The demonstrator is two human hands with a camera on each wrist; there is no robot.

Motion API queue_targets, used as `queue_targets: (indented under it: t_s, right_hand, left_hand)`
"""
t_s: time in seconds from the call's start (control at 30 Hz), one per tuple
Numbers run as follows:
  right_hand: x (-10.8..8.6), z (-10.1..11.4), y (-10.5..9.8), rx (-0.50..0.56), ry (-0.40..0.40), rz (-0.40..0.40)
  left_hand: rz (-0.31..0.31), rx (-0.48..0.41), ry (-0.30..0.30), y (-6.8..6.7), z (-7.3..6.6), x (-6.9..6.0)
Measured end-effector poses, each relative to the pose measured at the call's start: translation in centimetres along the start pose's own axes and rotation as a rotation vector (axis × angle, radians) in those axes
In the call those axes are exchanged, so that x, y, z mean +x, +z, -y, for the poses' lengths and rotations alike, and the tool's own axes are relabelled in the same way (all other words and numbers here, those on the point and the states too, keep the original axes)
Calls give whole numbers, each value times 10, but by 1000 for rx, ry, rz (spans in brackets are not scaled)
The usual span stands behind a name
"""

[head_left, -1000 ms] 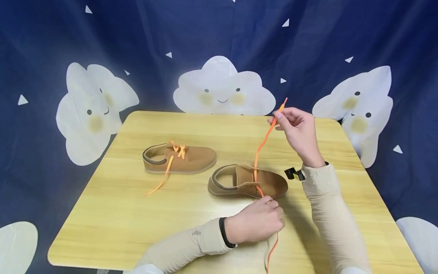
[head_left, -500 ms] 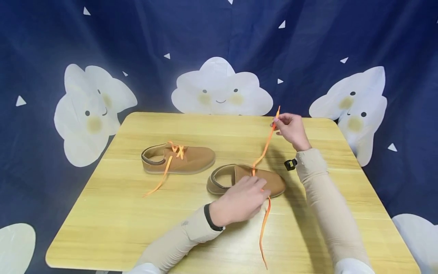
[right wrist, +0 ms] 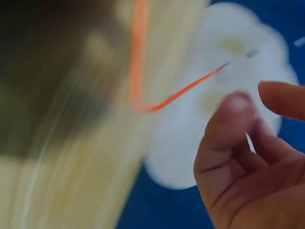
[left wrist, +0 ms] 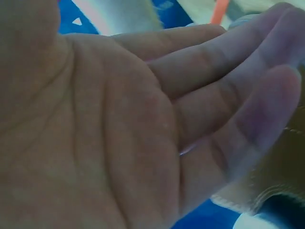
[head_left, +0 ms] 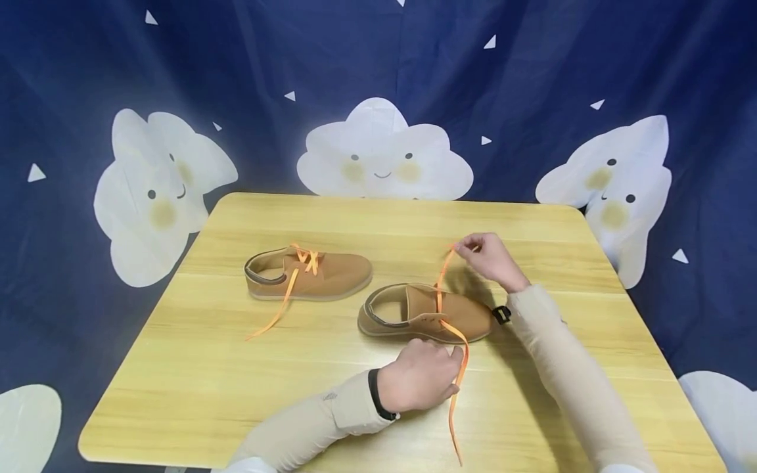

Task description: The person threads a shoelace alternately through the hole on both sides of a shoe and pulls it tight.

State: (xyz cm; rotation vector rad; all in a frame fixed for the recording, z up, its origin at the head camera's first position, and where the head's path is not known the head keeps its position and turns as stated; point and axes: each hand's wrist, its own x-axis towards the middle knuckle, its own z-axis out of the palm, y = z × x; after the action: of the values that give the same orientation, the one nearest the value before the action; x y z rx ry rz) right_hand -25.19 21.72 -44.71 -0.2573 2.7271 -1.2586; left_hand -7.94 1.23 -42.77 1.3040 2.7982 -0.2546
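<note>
A brown shoe (head_left: 473, 314) lies mid-table, an orange lace (head_left: 439, 299) running across its eyelets. One lace end trails over the near side onto the table; the other rises behind the shoe. My left hand (head_left: 420, 378) is in front of the shoe beside the trailing part, and the left wrist view shows its fingers (left wrist: 200, 62) extended, pinching nothing. Behind the shoe, my right hand (head_left: 491, 257) is at the raised end. In the right wrist view its thumb and finger stand apart, and the lace tip (right wrist: 209, 75) is free just off the fingertips.
To the left, a second brown shoe (head_left: 345, 272) has an orange lace (head_left: 312, 261) crossed over its front and one end hanging onto the wooden table (head_left: 195, 368). Behind the table hangs a dark blue curtain (head_left: 254, 59) with white clouds.
My right hand has come down and nearer the shoe and has let the lace end go. My left hand, over the shoe half a second ago, has drawn back to its near side.
</note>
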Motion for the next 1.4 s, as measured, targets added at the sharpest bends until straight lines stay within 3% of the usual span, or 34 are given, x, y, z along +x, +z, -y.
queue_targets:
  t_s: [0.07,0.17,0.3,0.43,0.53,0.6,0.8,1.0,1.13,1.27,1.4]
  right_hand:
    - [-20,12,3,-31,-21,24]
    - [-38,22,9,-26,-18,137]
    - [-46,23,23,10,-12,297]
    - [-48,17,32,100,-31,405]
    - [-50,12,35,163,-25,421]
    - [-51,10,35,192,-5,414]
    - [-53,6,35,190,-1,393]
    - [-57,5,36,186,21,354]
    - [-59,4,37,179,41,340]
    - [-57,2,35,202,24,402]
    - [-54,-2,32,325,28,519]
  left_hand:
    - [13,-2,-16,2,1,4]
    - [5,4,-48,6,3,10]
    - [-24,-11,-72,11,7,16]
    - [-119,-89,-53,14,9,20]
    - [-182,-109,-53,16,8,22]
    - [-205,-75,-63,17,7,23]
    - [-242,4,-66,18,5,21]
    - [-265,-1,-24,11,4,18]
    - [-277,43,-51,4,2,12]
    - [-266,17,-61,2,1,10]
    - [-267,-16,-43,4,-1,10]
